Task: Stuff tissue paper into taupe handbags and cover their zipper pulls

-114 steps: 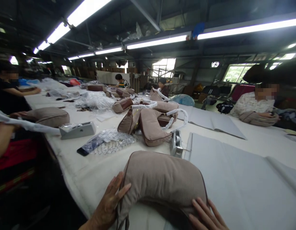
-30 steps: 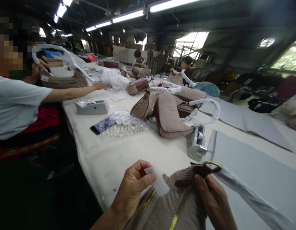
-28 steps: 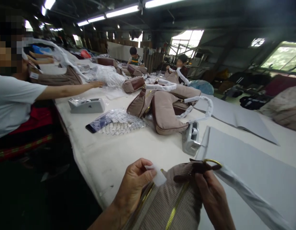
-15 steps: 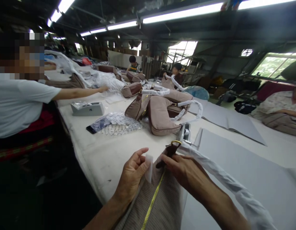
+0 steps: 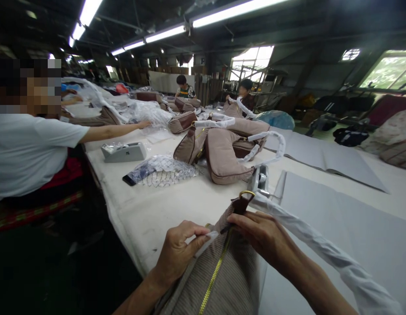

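A brown corduroy handbag [image 5: 235, 271] with a gold zipper [image 5: 216, 273] lies right before me. My left hand [image 5: 181, 247] pinches a small strip of whitish, translucent material [image 5: 212, 236] between thumb and fingers, close over the bag's upper left edge. My right hand [image 5: 260, 229] grips the dark brown leather tab [image 5: 240, 205] at the zipper's far end, just below a gold ring [image 5: 247, 193]. From that end the bag's strap [image 5: 308, 236], wrapped in white paper, runs down to the right.
Pinkish-brown handbags [image 5: 222, 157] with wrapped handles are piled ahead. A tape dispenser [image 5: 262, 179] stands beyond my bag, another grey dispenser [image 5: 125, 152] at left. A phone [image 5: 132, 177] lies by clear plastic wrap. Grey sheets [image 5: 340, 218] cover the right side. A co-worker's arm [image 5: 114, 130] reaches in from the left.
The left hand has tilted the strip from upright to nearly flat and brought it nearer the tab. The right hand keeps its hold on the tab. The view has shifted slightly.
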